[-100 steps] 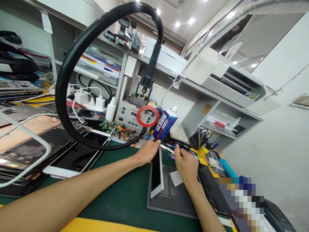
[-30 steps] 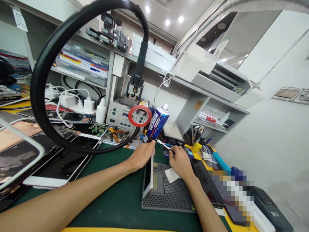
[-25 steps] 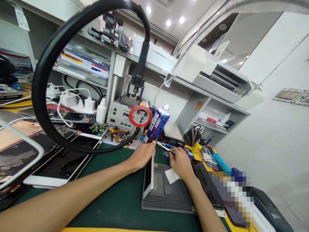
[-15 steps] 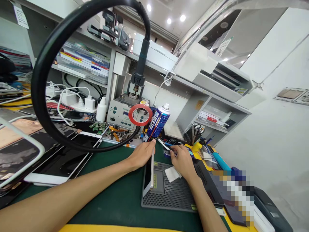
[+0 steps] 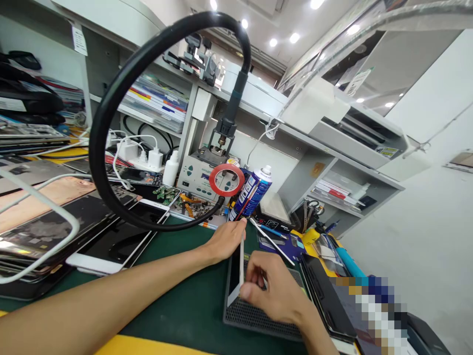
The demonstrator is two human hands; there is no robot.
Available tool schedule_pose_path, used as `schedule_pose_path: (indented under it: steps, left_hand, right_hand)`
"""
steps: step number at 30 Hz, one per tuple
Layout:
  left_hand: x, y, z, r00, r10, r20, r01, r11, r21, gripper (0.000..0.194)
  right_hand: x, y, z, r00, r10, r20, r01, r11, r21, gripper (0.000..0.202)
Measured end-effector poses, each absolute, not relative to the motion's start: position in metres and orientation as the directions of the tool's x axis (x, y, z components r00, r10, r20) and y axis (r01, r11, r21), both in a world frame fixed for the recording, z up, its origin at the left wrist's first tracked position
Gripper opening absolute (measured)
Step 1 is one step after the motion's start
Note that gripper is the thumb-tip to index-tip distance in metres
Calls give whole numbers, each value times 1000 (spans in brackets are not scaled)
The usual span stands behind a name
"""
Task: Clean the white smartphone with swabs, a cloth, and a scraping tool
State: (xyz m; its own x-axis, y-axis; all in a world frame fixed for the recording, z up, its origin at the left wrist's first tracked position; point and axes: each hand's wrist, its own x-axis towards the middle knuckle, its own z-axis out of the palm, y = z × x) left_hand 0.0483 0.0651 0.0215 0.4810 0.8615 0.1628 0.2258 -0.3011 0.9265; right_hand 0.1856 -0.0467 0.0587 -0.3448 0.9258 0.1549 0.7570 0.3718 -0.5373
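phone [image 5: 235, 272] held tilted, lower centre of frame

green mat [image 5: 173, 305] spans the lower centre. grey perforated pad [image 5: 254, 319] lies on it, right of centre. right hand [image 5: 272, 285]: fingers curled, thumb at the phone's lower end; contact or pinch not determinable. left hand [image 5: 225, 241] pinches the phone's upper end. slim white stick [image 5: 274, 243] lies right of centre, near the right hand.

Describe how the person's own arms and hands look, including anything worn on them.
The left hand and right hand show no gloves. Left forearm and right forearm are bare, with no sleeves, watch or bracelet in view. Some fingers are hidden.
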Motion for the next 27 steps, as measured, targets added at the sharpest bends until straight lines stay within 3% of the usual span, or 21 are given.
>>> schedule_pose_path:
  steps: [4,9,17,27]
  left_hand:
    - [47,65,22,479,861,169,216,-302,928,58]
    - [47,65,21,479,863,161,211,-291,933,57]
    - [47,67,21,454,880,139,183,-246,952,59]
    - [47,70,19,452,885,113,193,-221,956,60]
  right_hand:
    - [165,-54,49,-393,887,243,859,448,-246,43]
    - [160,-50,32,-449,771,451,831,546,-106,34]
    - [163,-46,24,-472,620,627,774,632,-43,36]
    - [156,-47,19,-479,582,657,750,661,-38,41]
